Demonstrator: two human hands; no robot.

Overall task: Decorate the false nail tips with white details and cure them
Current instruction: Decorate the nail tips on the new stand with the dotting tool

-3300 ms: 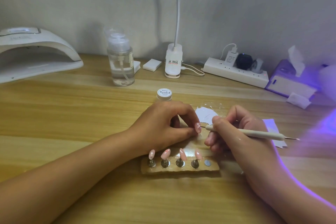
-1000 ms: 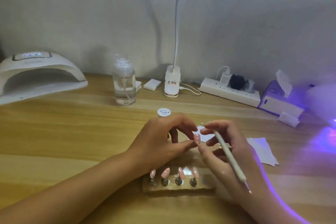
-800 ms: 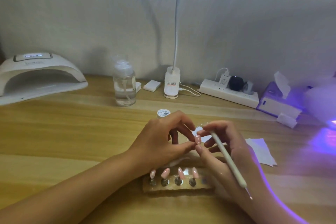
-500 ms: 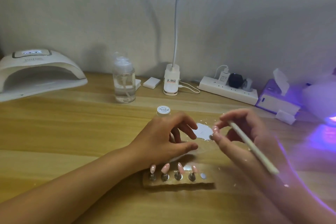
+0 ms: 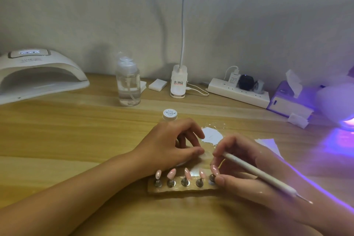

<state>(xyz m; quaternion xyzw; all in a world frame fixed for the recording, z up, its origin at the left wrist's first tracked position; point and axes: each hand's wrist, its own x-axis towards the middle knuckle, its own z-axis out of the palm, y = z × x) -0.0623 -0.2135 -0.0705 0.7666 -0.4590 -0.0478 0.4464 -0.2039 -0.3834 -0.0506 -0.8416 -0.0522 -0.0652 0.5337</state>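
Head view shows our right hand [image 5: 247,174] pinching a pink nail tip [image 5: 214,169] at the holder's [image 5: 183,188] rightmost post, pen [image 5: 262,175] tucked alongside, left hand [image 5: 172,143] loosely curled, empty; we judge it light, slippery, best gripped by its edges.

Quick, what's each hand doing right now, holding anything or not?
Left hand: curled loosely on the table, no object visibly held.
Right hand: gripping a white pen tool and pinching a pink nail tip at the holder's right end.
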